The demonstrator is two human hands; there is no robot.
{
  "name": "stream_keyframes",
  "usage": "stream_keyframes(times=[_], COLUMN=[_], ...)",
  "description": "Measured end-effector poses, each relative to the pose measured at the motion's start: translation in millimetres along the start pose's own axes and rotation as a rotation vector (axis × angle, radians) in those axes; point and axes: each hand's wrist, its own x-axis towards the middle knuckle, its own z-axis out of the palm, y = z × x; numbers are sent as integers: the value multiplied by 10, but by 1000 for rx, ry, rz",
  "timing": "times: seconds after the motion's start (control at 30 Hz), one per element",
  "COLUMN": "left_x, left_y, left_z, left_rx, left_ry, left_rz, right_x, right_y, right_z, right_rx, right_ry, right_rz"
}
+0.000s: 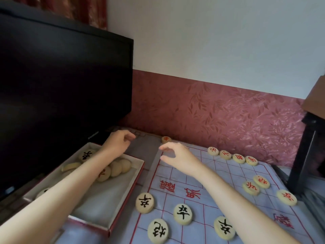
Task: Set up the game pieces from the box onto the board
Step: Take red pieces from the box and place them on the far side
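Note:
A pale blue cloth board (193, 175) with red lines lies on the table. To its left is an open red-edged box (127, 193) holding several cream disc pieces (121, 166). My left hand (118, 143) hovers over the box's far end with fingers loosely curled; nothing shows in it. My right hand (177, 158) hovers over the board's far left corner, thumb and fingers apart and empty. A red-marked piece (166, 139) sits just beyond it at the corner. Several red pieces (238, 158) line the far edge, and black-marked pieces (182, 214) stand near me.
A big black monitor (61, 94) stands close behind the box on the left. A dark piece of furniture (309, 147) rises at the board's right edge. More red pieces (261, 181) lie on the board's right side. The wall runs right behind the board.

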Motion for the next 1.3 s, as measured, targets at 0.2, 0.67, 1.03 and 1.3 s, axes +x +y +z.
stream_keyframes(times=[0.2, 0.67, 1.03, 1.3], left_x=[-542, -1047, -1080, -1248], left_y=[-343, -581, -690, -611], left_z=[-271, -416, -347, -359], left_rx=[115, 469, 475, 450], left_ry=[-4, -60, -4, 2], left_rz=[32, 172, 325, 251], right_x=[134, 334, 88, -18], right_y=[-493, -732, -691, -775], right_z=[464, 1151, 945, 953], right_rx=[-54, -179, -357, -336], right_ry=[-150, -24, -98, -164], right_rz=[-126, -195, -340, -252])
